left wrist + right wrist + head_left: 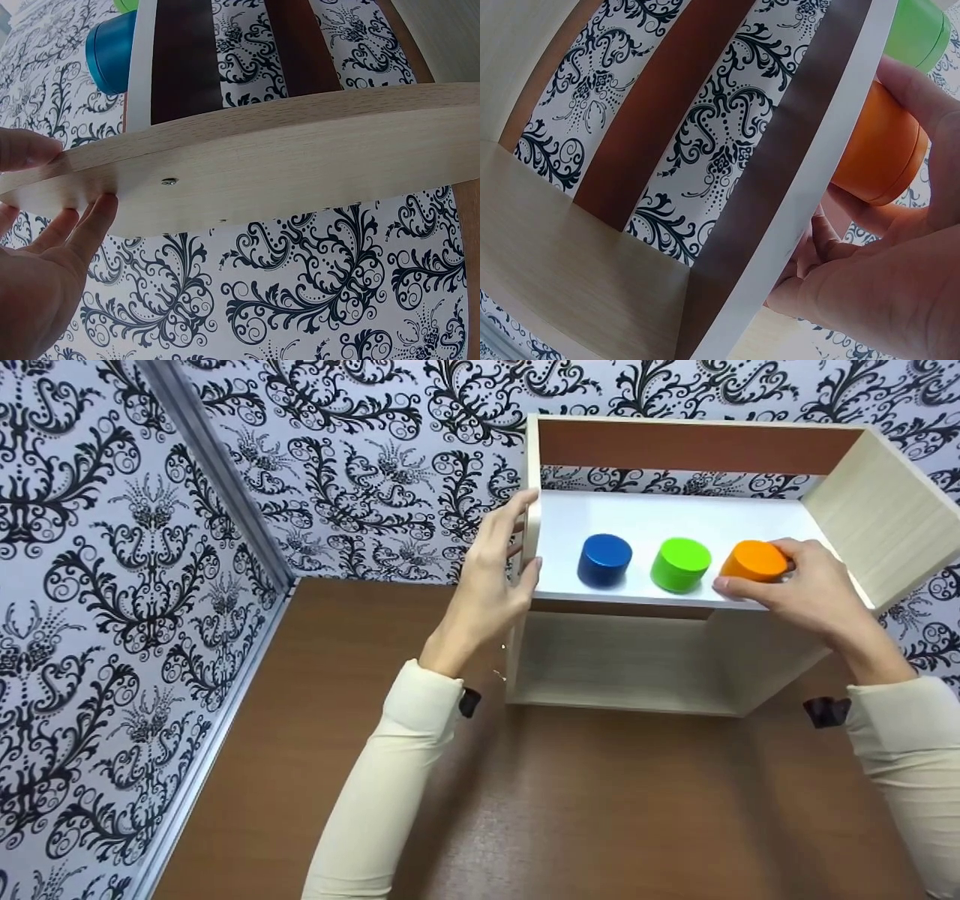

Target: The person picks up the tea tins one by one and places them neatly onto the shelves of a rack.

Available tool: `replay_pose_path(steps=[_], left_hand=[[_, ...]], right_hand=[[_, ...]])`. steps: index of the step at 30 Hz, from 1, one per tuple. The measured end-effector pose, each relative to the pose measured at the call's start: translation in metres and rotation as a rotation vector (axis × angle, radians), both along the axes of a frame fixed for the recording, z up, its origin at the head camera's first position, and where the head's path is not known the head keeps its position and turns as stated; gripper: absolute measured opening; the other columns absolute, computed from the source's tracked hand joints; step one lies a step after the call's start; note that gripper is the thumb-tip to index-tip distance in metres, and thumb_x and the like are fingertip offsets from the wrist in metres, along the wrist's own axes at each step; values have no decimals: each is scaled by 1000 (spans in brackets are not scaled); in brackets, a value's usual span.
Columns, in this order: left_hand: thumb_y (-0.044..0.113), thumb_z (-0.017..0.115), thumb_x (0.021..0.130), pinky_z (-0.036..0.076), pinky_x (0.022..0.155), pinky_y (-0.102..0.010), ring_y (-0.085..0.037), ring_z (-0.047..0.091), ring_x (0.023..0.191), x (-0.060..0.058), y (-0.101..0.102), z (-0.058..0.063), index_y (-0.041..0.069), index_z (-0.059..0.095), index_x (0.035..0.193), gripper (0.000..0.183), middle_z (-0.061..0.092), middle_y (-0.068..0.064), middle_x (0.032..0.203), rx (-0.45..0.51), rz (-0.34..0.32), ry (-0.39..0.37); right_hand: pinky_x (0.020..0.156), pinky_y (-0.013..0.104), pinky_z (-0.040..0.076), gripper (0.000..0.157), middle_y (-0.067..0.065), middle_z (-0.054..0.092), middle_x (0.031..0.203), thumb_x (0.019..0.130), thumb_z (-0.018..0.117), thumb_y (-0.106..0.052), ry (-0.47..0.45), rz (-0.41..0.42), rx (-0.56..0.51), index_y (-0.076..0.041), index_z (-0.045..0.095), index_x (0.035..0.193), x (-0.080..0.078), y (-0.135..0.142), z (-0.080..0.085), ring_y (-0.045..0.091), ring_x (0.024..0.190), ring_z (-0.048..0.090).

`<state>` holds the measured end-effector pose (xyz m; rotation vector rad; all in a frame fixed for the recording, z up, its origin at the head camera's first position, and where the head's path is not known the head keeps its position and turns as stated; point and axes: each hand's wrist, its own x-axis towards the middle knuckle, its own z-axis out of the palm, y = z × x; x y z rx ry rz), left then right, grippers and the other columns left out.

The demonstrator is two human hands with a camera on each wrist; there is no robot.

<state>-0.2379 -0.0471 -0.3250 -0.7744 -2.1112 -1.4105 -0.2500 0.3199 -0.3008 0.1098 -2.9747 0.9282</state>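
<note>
A small wooden shelf unit point(630, 660) stands against the wall, and its white upper board point(675, 514) carries a row of short round canisters. The blue canister point(604, 561) is on the left, the green canister point(681, 565) in the middle. At the right end, my right hand point(814, 592) holds the orange canister point(754, 561) between thumb and fingers, near the board's front edge. My left hand point(487, 574) grips the pale side panel point(300, 150) by its front edge, thumb on one face and fingertips on the other.
A brown wooden surface point(585, 810) lies under the unit. Black-and-white patterned wall point(360, 472) rises behind it and on the left. The unit's right side panel point(885, 517) stands close beyond my right hand. Brown back strips point(671, 112) show the wall between them.
</note>
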Motion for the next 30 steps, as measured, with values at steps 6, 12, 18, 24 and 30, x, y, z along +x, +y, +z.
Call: replay_pose_path(steps=[6,12,18,24,30], left_hand=[[-14,63,88,51,105,-23,-27,52,129,-1,-1,0,4,37,153,72,44,-21,144,-4,2,13],[-15,62,87,51,105,-24,-27,52,129,0,0,1,4,37,153,73,43,-21,144,2,-1,3],[-15,62,87,52,105,-25,-27,52,128,0,0,0,5,37,153,73,43,-21,144,6,-3,-4],[-15,62,87,51,105,-25,-27,52,129,0,0,0,5,37,154,73,43,-20,145,4,-4,-5],[-14,62,88,52,105,-24,-27,53,128,0,0,0,4,37,153,73,43,-21,144,-1,0,3]], right_hand=[[83,38,38,80,24,53,119,87,76,-51,-1,-2,-2,9,51,134,0,-1,0,35,101,43],[92,50,40,85,28,52,125,88,75,-51,-15,7,-4,11,47,138,0,0,1,40,106,42],[104,62,36,89,31,49,133,87,77,-50,-15,14,-28,10,44,144,-1,0,1,44,115,41],[117,70,24,100,34,38,147,87,76,-51,-18,-3,-58,7,30,154,3,3,3,51,129,34],[100,53,42,100,30,39,148,86,76,-53,10,-40,-40,0,31,157,11,3,3,46,124,38]])
